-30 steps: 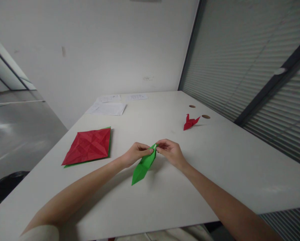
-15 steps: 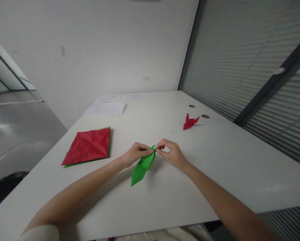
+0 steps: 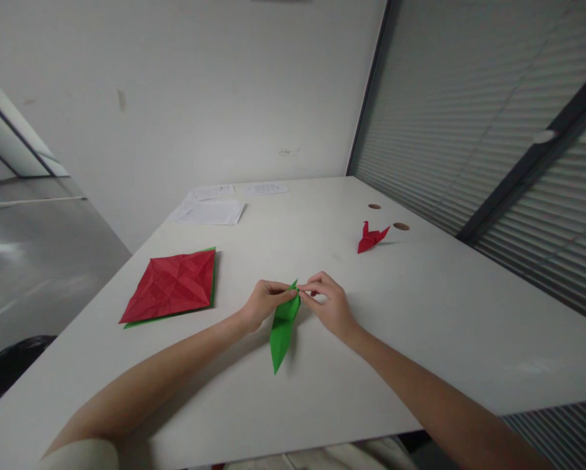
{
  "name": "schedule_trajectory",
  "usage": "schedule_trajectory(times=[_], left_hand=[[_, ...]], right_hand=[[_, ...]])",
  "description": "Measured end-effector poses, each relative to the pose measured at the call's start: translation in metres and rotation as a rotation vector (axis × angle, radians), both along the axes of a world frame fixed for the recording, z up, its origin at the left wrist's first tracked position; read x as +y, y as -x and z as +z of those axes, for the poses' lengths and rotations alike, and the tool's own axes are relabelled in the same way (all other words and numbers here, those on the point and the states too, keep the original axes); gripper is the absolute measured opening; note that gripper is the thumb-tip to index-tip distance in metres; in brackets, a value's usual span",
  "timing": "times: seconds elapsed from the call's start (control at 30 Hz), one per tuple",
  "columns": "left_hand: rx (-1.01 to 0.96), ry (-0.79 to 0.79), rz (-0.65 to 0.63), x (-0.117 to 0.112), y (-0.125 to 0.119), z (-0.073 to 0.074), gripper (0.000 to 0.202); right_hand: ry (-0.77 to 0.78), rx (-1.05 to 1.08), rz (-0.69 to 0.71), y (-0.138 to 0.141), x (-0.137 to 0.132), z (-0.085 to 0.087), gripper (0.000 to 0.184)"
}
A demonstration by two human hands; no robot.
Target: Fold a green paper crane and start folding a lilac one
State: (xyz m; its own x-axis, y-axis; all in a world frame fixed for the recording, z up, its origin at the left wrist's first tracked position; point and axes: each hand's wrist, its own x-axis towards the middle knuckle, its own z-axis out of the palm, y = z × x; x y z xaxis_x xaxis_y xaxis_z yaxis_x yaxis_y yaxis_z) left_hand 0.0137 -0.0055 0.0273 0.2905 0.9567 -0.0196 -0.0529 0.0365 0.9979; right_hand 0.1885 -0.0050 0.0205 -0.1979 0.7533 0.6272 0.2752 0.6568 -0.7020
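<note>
A folded piece of green origami paper hangs between my hands above the table, its long pointed end aimed down toward me. My left hand pinches its upper part between thumb and fingers. At the top right edge of the fold, my right hand grips the paper with thumb and forefinger. The fingertips of both hands nearly meet there and hide the small folds at the top.
Creased red paper lies over a green sheet on the left of the white table. A red paper crane stands at the right, near two round holes. White printed sheets lie at the back left.
The green paper has turned, so its lower tip has swung right and now points more nearly straight down. My right hand has shifted slightly left, closer to my left fingertips.
</note>
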Motion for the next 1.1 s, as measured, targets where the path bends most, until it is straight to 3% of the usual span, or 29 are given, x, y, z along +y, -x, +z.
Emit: schedule_trajectory(times=[0.33, 1.1], left_hand=[[-0.042, -0.038, 0.098, 0.0000, -0.0026, -0.0008, 0.037], [-0.174, 0.025, 0.060, -0.0034, -0.0072, 0.0026, 0.033]], right_hand=[[0.220, 0.217, 0.047, 0.0034, 0.0047, -0.0065, 0.016], [0.279, 0.224, 0.071, 0.0049, 0.0010, -0.0084, 0.016]])
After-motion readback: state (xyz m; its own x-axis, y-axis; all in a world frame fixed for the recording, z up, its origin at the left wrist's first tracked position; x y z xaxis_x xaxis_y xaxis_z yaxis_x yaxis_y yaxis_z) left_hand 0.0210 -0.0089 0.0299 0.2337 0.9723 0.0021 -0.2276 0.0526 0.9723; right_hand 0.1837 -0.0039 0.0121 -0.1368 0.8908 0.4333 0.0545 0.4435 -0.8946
